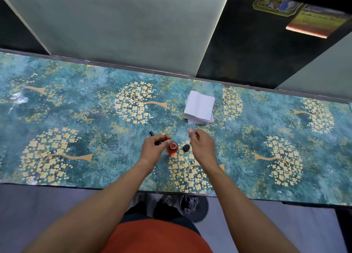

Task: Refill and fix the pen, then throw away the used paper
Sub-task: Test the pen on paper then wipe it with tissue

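A small open ink bottle (172,148) with red ink stands on the table, and its black cap (186,148) lies just to its right. My left hand (153,149) hovers left of the bottle, pinching a slim pen part with a reddish end (168,137) just above the bottle's mouth. A black pen piece (151,133) pokes out behind that hand. My right hand (202,146) is right of the cap with its fingers curled and pinched; whether it holds something small is unclear. A stack of white paper squares (200,108) lies behind the hands.
The table (76,104) wears a teal cloth with gold tree prints and backs onto a wall. Under its front edge a dark bin (198,212) holds crumpled paper. My feet stand beside the bin.
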